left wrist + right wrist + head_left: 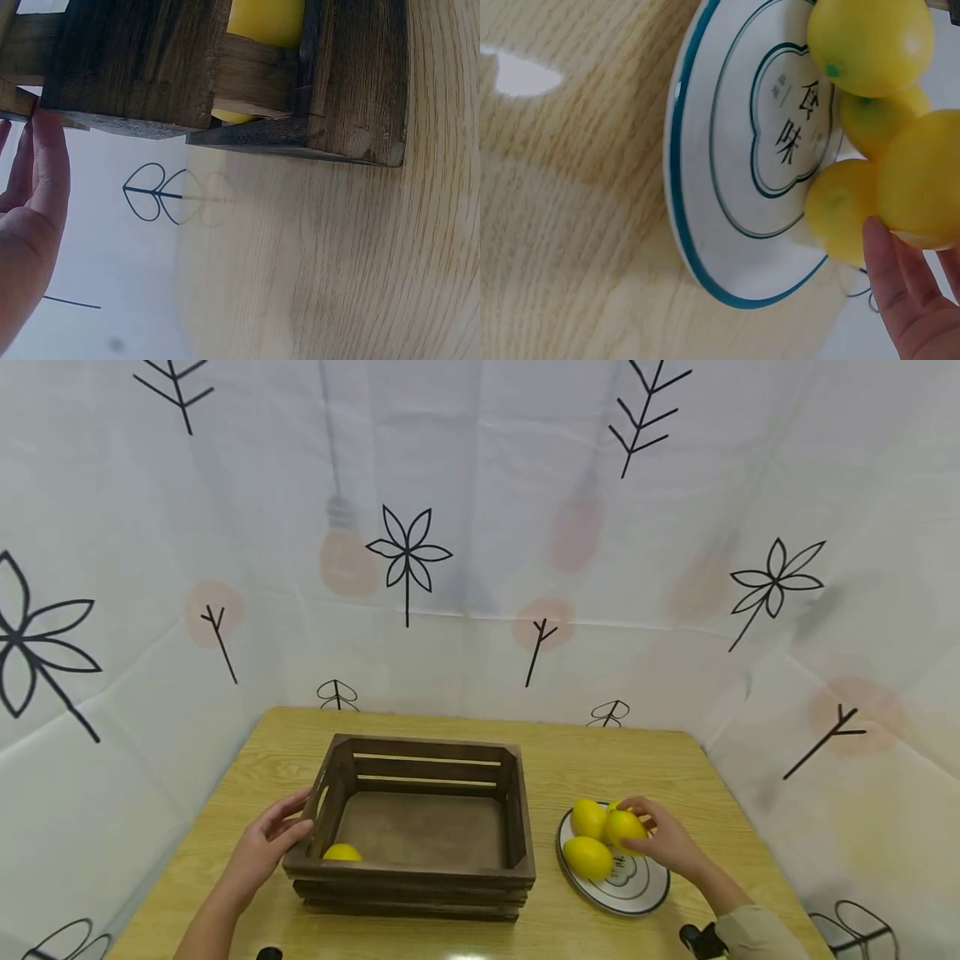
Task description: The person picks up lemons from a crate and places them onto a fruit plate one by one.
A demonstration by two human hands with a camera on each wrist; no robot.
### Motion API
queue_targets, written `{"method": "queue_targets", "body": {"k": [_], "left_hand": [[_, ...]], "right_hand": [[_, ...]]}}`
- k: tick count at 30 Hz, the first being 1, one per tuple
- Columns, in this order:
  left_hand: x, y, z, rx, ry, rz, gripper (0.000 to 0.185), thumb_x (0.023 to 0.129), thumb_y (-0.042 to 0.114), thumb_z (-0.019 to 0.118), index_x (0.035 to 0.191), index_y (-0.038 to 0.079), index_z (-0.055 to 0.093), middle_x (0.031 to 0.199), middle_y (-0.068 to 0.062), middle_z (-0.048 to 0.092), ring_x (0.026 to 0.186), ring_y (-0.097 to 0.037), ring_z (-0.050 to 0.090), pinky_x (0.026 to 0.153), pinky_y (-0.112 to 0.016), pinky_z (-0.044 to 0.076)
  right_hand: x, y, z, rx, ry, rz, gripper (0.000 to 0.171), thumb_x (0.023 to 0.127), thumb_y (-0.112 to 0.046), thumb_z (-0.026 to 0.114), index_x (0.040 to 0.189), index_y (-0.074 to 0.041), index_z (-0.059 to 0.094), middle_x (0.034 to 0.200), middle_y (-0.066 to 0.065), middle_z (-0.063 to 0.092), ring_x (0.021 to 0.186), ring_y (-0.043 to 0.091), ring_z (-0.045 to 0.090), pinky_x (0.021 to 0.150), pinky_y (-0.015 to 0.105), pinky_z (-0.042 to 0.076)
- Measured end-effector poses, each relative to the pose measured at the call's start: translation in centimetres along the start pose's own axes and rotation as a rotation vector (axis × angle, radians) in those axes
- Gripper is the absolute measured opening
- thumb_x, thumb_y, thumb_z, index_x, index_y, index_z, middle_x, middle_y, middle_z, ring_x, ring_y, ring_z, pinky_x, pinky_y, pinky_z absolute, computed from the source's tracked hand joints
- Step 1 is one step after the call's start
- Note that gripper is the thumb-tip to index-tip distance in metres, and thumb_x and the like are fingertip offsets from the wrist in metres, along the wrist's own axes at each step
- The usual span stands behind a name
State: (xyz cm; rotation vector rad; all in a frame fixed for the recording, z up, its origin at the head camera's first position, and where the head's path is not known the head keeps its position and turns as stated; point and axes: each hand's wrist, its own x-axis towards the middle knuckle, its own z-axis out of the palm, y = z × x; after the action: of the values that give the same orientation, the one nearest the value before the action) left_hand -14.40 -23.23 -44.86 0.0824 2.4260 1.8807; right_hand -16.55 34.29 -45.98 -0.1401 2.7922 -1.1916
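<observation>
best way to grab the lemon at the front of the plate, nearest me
Take the front lemon across its narrow middle, coming from above. It lies lengthwise on the plate, its top and near side are free, and the right hand holds a neighbouring lemon behind it.

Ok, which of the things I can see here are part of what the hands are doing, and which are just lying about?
In hand:
- left hand, touching the crate
- right hand, gripping a lemon
- other lemons on the plate
- lemon in the crate

Lying about:
- table
- patterned backdrop
</observation>
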Motion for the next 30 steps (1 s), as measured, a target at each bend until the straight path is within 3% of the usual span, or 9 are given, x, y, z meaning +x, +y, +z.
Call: {"method": "queue_targets", "body": {"k": [10, 17, 30], "left_hand": [[-0.1, -0.2, 0.0, -0.005, 0.004, 0.03, 0.054, 0.095, 0.024, 0.056, 0.142, 0.005, 0.037, 0.141, -0.019, 0.035, 0.102, 0.009, 0.048, 0.082, -0.018, 0.045], [-0.1, -0.2, 0.1, -0.018, -0.002, 0.038, 0.054, 0.095, 0.022, 0.055, 0.142, 0.004, 0.036, 0.141, -0.019, 0.034, 0.102, 0.008, 0.048, 0.082, -0.018, 0.045], [0.0, -0.1, 0.1, -0.007, 0.007, 0.023, 0.054, 0.095, 0.024, 0.056, 0.142, 0.004, 0.037, 0.14, -0.02, 0.036, 0.1, 0.008, 0.049, 0.082, -0.018, 0.045]], "right_hand": [[-0.4, 1.3, 0.1, 0.0, -0.064, -0.067, 0.047, 0.074, -0.011, 0.077, 0.116, -0.003, 0.056, 0.119, 0.017, 0.052, 0.101, 0.03, 0.047, 0.078, 0.04, 0.042], [-1.1, 2.0, 0.3, -0.046, -0.062, -0.141, 0.044, 0.071, -0.009, 0.079, 0.11, -0.004, 0.06, 0.106, 0.009, 0.051, 0.093, 0.022, 0.044, 0.074, 0.031, 0.041], [-1.7, 3.8, 0.8, -0.057, -0.006, -0.016, 0.048, 0.068, -0.008, 0.08, 0.112, -0.002, 0.06, 0.109, 0.012, 0.054, 0.098, 0.026, 0.047, 0.079, 0.038, 0.042]]}}
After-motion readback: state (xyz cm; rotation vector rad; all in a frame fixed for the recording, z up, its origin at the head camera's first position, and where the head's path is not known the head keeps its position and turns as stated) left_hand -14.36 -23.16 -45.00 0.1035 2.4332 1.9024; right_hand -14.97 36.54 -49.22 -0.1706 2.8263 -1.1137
